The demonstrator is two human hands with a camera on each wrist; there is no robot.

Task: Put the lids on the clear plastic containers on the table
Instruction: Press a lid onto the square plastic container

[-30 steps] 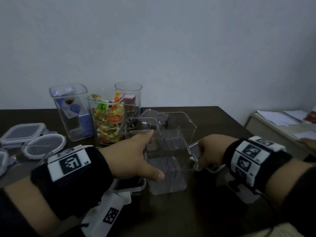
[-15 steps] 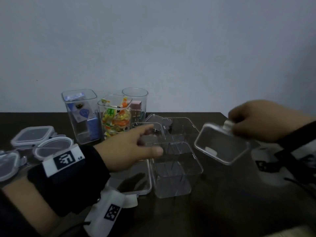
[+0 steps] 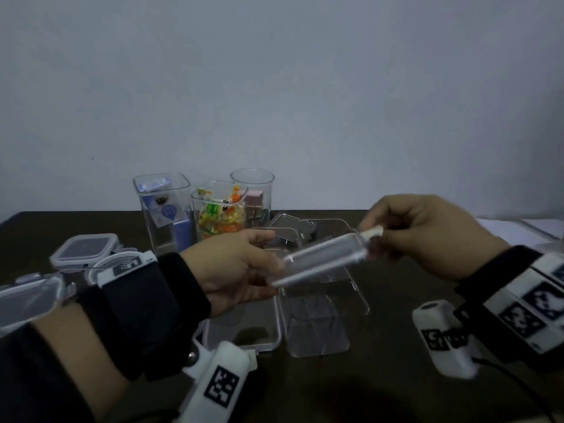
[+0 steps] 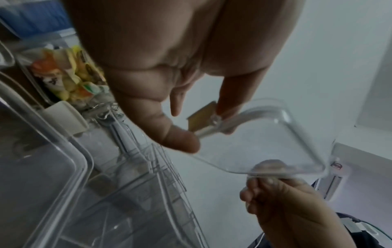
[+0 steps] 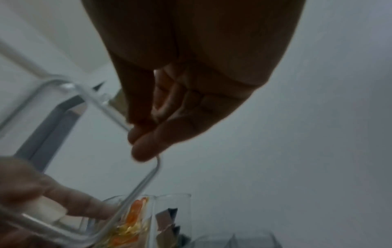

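Both hands hold a clear rectangular lid (image 3: 326,257) tilted in the air above an empty clear container with dividers (image 3: 317,319). My right hand (image 3: 378,239) pinches the lid's higher end at its white latch (image 3: 374,232). My left hand (image 3: 268,264) pinches the lower end, with the thumb at the lid's (image 4: 265,142) rim and a fingertip on the other latch (image 4: 203,117). In the right wrist view my right hand (image 5: 140,139) grips the lid's edge (image 5: 137,189). A second clear lid (image 3: 241,328) lies flat on the table, left of the container.
Three open containers stand at the back: one with blue packets (image 3: 164,209), one with candies (image 3: 219,215), a round one (image 3: 253,193). More lids (image 3: 84,248) lie at the left. The dark table (image 3: 396,392) ends at the right, where papers (image 3: 512,230) lie.
My right hand picked the lid up from the table on the right and carried it over the divided container. My left hand left the container and took the lid's other end.
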